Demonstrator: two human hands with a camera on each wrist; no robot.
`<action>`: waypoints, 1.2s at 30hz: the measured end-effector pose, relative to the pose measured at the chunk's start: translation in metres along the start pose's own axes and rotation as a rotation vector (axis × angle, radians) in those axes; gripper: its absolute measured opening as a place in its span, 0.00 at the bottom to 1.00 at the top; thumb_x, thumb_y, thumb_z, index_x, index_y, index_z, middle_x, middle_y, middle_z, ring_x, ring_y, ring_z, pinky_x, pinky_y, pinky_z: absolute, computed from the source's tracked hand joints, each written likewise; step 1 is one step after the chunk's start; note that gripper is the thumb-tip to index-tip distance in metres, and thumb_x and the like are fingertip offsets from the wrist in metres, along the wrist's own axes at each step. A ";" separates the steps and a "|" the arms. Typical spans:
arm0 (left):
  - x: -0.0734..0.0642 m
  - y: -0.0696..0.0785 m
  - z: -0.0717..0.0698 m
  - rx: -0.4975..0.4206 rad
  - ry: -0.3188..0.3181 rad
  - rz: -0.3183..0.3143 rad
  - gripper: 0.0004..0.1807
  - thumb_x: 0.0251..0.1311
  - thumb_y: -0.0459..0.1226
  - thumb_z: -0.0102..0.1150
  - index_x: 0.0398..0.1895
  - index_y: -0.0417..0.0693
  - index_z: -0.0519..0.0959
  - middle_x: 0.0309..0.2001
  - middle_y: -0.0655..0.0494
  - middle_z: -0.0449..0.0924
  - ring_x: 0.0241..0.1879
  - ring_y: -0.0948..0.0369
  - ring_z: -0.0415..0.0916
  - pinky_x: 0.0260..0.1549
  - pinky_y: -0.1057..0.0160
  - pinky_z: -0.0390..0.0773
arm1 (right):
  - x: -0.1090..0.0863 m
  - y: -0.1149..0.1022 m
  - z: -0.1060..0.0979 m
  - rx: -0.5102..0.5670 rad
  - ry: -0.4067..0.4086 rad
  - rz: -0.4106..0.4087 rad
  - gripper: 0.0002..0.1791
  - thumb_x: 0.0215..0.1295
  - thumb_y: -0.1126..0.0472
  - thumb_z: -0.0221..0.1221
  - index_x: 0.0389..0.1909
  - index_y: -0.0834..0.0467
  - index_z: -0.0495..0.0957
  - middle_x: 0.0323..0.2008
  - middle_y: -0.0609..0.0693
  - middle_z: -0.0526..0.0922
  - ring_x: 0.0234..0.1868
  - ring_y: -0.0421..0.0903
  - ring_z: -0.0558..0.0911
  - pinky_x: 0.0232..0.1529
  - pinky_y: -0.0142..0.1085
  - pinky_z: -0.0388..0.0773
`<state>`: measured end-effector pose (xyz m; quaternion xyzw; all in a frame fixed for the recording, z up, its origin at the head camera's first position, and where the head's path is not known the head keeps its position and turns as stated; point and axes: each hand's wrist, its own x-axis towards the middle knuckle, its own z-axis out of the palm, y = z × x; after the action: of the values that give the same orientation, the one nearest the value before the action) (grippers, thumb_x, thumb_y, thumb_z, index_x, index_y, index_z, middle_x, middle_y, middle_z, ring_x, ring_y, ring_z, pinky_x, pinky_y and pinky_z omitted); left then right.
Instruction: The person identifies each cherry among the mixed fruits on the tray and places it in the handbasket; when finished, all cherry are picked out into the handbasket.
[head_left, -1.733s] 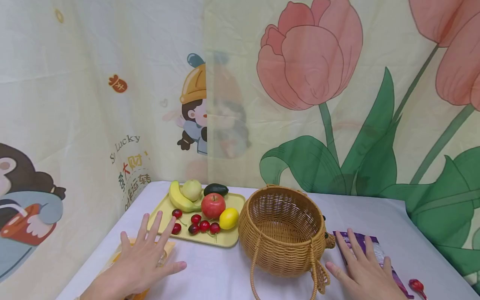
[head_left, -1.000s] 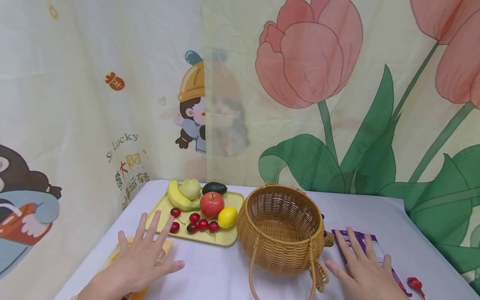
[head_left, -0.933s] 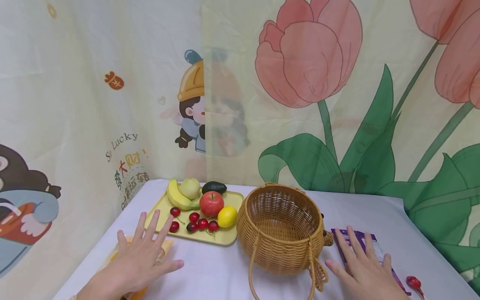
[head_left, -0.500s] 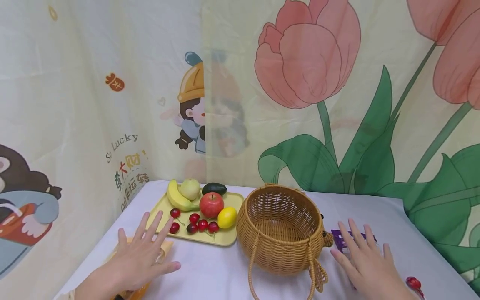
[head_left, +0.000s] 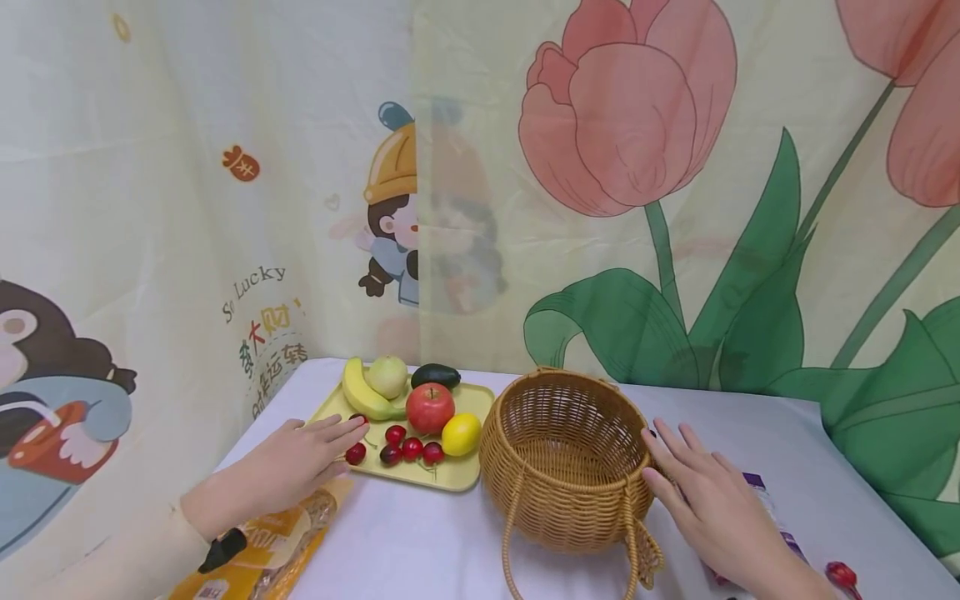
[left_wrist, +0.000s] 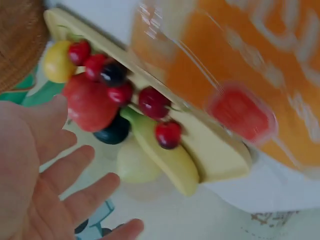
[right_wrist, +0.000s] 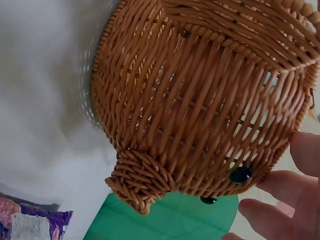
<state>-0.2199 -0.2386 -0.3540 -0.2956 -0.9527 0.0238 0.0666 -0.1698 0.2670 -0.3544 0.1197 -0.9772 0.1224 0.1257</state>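
Note:
My left hand (head_left: 288, 467) hovers over the front left corner of a yellow tray (head_left: 465, 472), its fingers extended and holding nothing. On the tray lie a banana (head_left: 365, 393), a red apple (head_left: 431, 409), a lemon (head_left: 461, 434) and several cherries (head_left: 412, 449). Beside the right side of an open wicker basket (head_left: 562, 517) is my right hand (head_left: 712, 508), fingers fairly straight. In the right wrist view its fingertips (right_wrist: 280, 182) are right at the basket's rim, near a black bead eye (right_wrist: 241, 175). The basket's handle hangs down in front.
An orange food packet (head_left: 281, 542) lies under my left forearm. A purple packet (right_wrist: 31, 225) sits partly behind my right hand, with a small red bud-like item (head_left: 842, 575) farther right. A round pale green fruit (head_left: 387, 377) and a dark oval one (head_left: 436, 376) occupy the tray's back.
My right hand has left the purple packet and moved left and forward to the basket's rim. My left hand has lifted and turned toward the tray, uncovering more of the orange packet.

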 end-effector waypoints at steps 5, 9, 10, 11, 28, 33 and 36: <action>0.015 -0.015 0.000 0.127 0.024 0.094 0.25 0.65 0.42 0.66 0.66 0.52 0.79 0.64 0.55 0.82 0.59 0.49 0.82 0.42 0.49 0.81 | 0.000 0.000 0.002 -0.012 0.025 -0.010 0.33 0.78 0.39 0.49 0.74 0.55 0.69 0.75 0.56 0.69 0.75 0.68 0.66 0.62 0.75 0.64; 0.022 -0.019 -0.001 0.114 0.011 0.105 0.24 0.63 0.41 0.69 0.63 0.52 0.82 0.57 0.56 0.87 0.54 0.50 0.84 0.41 0.50 0.82 | 0.001 0.001 0.002 0.002 0.048 -0.031 0.32 0.78 0.41 0.51 0.72 0.56 0.71 0.72 0.56 0.73 0.73 0.68 0.68 0.61 0.73 0.67; 0.025 -0.020 -0.001 0.106 0.006 0.101 0.24 0.62 0.40 0.70 0.63 0.52 0.82 0.55 0.56 0.88 0.53 0.51 0.85 0.41 0.50 0.82 | 0.002 0.001 0.002 0.008 0.054 -0.037 0.31 0.78 0.41 0.52 0.72 0.57 0.71 0.72 0.56 0.73 0.73 0.68 0.69 0.61 0.72 0.67; 0.027 -0.021 -0.001 0.103 0.006 0.103 0.24 0.62 0.39 0.70 0.62 0.52 0.83 0.54 0.57 0.89 0.51 0.52 0.85 0.40 0.52 0.82 | 0.002 0.002 0.002 0.012 0.061 -0.043 0.31 0.78 0.42 0.52 0.72 0.57 0.71 0.72 0.57 0.73 0.73 0.68 0.69 0.61 0.72 0.68; 0.057 -0.052 0.009 -0.083 -0.128 0.159 0.17 0.53 0.39 0.77 0.49 0.54 0.90 0.44 0.62 0.91 0.38 0.61 0.85 0.39 0.57 0.84 | 0.004 0.004 0.003 0.038 0.055 -0.033 0.32 0.77 0.41 0.53 0.73 0.56 0.71 0.72 0.58 0.73 0.72 0.67 0.70 0.60 0.72 0.68; 0.061 -0.049 0.012 -0.122 -0.208 0.111 0.16 0.54 0.39 0.77 0.48 0.57 0.90 0.39 0.64 0.90 0.31 0.67 0.76 0.34 0.64 0.78 | 0.004 0.004 0.004 0.049 0.063 -0.035 0.32 0.77 0.42 0.53 0.72 0.56 0.71 0.71 0.59 0.73 0.72 0.67 0.70 0.60 0.72 0.69; 0.062 -0.049 0.017 -0.138 -0.247 0.085 0.16 0.54 0.39 0.76 0.47 0.58 0.90 0.35 0.67 0.88 0.28 0.71 0.70 0.32 0.67 0.75 | 0.004 0.003 0.005 0.052 0.064 -0.031 0.32 0.77 0.42 0.53 0.72 0.56 0.71 0.71 0.58 0.73 0.72 0.67 0.71 0.60 0.72 0.69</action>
<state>-0.3006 -0.2440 -0.3600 -0.3345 -0.9396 -0.0026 -0.0724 -0.1750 0.2679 -0.3584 0.1339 -0.9672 0.1497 0.1557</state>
